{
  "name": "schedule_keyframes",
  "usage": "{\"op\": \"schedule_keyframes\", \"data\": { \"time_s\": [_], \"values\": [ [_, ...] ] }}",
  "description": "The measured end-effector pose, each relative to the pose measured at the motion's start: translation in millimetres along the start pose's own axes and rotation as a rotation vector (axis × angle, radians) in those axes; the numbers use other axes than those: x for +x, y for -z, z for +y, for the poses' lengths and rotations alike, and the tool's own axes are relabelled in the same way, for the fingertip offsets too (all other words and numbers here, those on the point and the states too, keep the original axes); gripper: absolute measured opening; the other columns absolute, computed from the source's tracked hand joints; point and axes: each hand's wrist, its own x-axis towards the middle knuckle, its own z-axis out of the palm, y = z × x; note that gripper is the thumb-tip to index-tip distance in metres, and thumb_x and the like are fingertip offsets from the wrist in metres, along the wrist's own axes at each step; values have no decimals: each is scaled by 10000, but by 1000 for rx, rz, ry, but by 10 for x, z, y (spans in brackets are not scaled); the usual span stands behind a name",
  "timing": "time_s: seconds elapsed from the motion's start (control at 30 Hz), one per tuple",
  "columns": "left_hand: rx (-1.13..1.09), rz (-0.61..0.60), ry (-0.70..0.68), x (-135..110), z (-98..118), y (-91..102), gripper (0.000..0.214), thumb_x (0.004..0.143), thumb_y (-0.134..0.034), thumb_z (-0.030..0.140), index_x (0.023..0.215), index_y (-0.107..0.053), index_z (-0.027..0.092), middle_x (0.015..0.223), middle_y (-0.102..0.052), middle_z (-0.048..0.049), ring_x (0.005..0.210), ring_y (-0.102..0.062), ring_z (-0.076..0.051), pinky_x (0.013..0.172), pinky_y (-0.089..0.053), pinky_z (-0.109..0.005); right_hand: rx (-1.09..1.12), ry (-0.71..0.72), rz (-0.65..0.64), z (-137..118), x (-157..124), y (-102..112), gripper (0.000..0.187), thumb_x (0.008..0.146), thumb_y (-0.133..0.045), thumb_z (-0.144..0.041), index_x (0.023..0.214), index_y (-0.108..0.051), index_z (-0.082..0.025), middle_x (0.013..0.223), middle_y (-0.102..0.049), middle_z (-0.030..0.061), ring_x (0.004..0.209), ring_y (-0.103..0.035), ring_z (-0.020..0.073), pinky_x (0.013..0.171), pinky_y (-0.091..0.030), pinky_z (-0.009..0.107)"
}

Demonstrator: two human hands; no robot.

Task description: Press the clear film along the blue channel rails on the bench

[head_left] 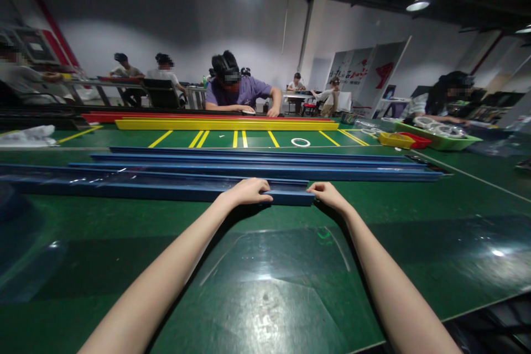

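Note:
Both my arms reach forward over a green table (124, 232). My left hand (245, 192) is closed over the near edge of a long blue strip (157, 188) close to its right end. My right hand (327, 194) pinches that strip's right end. More long blue strips (265, 166) lie side by side just behind it.
Yellow and red strips (224, 123) lie further back, with a white ring (300, 142) on the yellow floor-style lines. A green tray (440, 138) and small yellow and red trays stand at the right. A clear plastic sheet (274, 254) lies near me. Other people sit beyond.

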Motion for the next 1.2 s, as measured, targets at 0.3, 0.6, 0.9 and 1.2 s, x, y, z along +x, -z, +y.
{"op": "schedule_keyframes", "data": {
  "time_s": [0.3,0.6,0.9,1.2],
  "values": [
    [40,27,46,-17,26,-14,280,774,-476,418,786,-638,190,910,-610,-20,786,-564,-153,636,-371,-197,2,5,5,-14,-8,-5,283,606,-567,-422,607,-596,-140,560,-552,-1,542,-456,99,549,-337,233],
    [82,37,61,-14,43,-11,281,764,-482,424,780,-640,192,798,-639,-33,736,-574,-168,579,-349,-209,20,22,0,48,25,-15,325,591,-599,-465,597,-582,-140,559,-552,4,539,-448,98,542,-330,234],
    [222,129,144,-75,155,-20,260,765,-500,440,836,-610,216,774,-648,-40,744,-588,-202,575,-346,-232,19,21,-13,58,27,-14,318,600,-583,-462,618,-587,-144,567,-550,2,536,-439,97,535,-323,230],
    [372,250,147,-192,290,-217,207,850,-415,339,895,-538,179,848,-601,-55,813,-540,-196,634,-340,-266,45,34,-5,36,14,-16,283,596,-583,-425,611,-588,-143,583,-571,8,558,-471,106,576,-348,240]
  ]
}}
